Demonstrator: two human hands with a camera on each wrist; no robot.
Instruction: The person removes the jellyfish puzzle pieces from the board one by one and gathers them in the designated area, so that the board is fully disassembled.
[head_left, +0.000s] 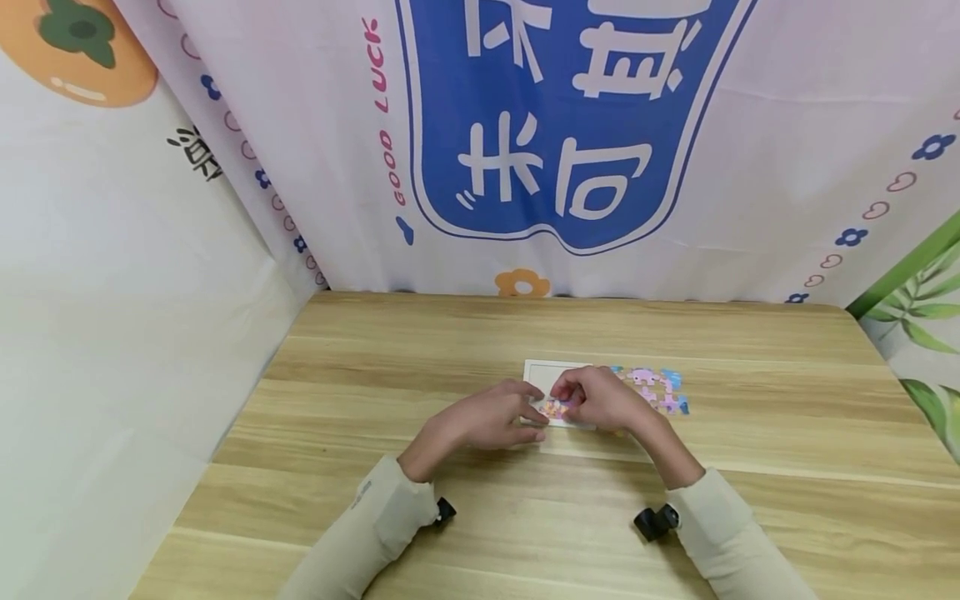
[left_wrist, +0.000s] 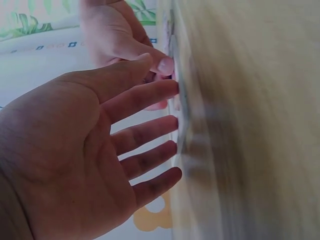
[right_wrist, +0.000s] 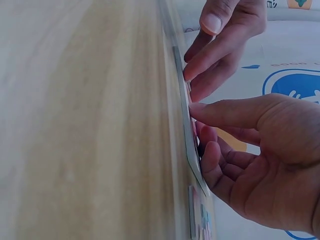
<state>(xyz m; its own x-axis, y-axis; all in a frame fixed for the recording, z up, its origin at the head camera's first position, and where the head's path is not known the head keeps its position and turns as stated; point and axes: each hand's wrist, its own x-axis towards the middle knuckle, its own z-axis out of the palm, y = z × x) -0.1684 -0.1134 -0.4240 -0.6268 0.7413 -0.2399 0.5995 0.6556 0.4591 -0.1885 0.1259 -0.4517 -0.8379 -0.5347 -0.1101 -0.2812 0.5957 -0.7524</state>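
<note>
A white puzzle tray lies flat on the wooden table, with a few joined pink and orange puzzle pieces along its near edge. My left hand comes in from the left, fingers spread and fairly straight. In the left wrist view its fingertips rest at the tray's surface. From the right, my right hand bends over the tray. Its thumb and curled fingers pinch at a puzzle piece low on the tray, mostly hidden by the fingers.
Several loose pink and blue puzzle pieces lie just right of the tray, partly behind my right hand. A printed cloth hangs along the table's back edge, and a white sheet hangs at the left.
</note>
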